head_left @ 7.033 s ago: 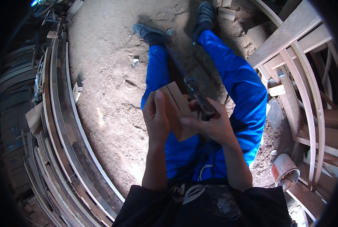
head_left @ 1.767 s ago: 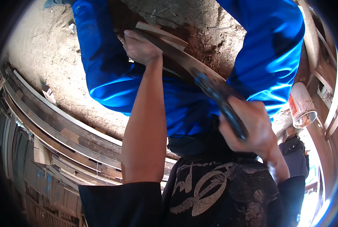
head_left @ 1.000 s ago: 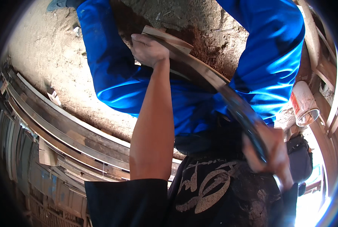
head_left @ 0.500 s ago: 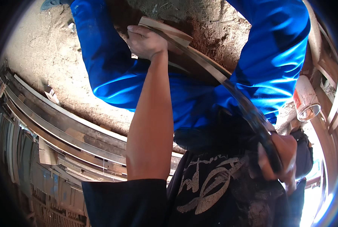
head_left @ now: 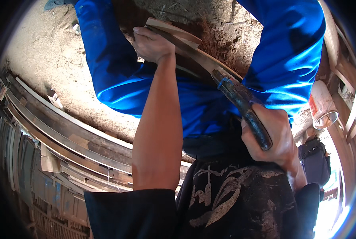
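My right hand (head_left: 275, 131) is wrapped round the dark, curved handle of what looks like a hand saw (head_left: 243, 103), with blue string tied near the handle's front end. Its narrow blade runs up and to the left, along a pale wooden board (head_left: 180, 34) between my knees. At the far end of the board my left hand (head_left: 154, 46) grips it, thumb uppermost and fingers partly hidden. The blade's edge against the wood cannot be made out clearly.
My legs in blue trousers (head_left: 124, 93) frame the work over a dirt floor (head_left: 38, 51). Long planks (head_left: 82, 131) lie stacked at left. A white and red plastic container (head_left: 322, 105) lies at right beside timber pieces (head_left: 345, 71).
My right hand has pushed the saw forward, up and to the left, from near my right hip toward the board. My left hand and the board stay almost still.
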Tool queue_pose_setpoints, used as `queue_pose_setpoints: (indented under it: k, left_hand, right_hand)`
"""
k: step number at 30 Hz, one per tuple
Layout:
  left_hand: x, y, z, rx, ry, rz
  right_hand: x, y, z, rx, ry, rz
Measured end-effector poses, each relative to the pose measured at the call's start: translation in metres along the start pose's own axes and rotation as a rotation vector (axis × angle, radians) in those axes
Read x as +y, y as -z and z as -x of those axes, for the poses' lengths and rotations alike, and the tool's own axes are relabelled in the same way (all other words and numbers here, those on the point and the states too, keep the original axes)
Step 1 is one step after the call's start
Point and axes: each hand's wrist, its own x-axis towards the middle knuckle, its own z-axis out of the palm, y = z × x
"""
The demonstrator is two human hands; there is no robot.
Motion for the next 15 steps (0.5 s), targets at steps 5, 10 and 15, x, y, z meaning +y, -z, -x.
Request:
queue_pose_setpoints:
  k: [5,10,15]
  left_hand:
    - [0.004,0.007,-0.001,0.054,-0.007,0.034]
    - [-0.001,0.006,0.003,0.034,-0.051,0.042]
    - [0.012,0.007,0.000,0.017,0.038,0.064]
  right_hand:
    - [-0.002,0.039,0.051,-0.016,0.017,0.045]
    - [-0.001,-0.005,-0.005,0.008,-0.029,-0.023]
    - [-0.004,0.030,0.055,0.027,0.032,0.170]
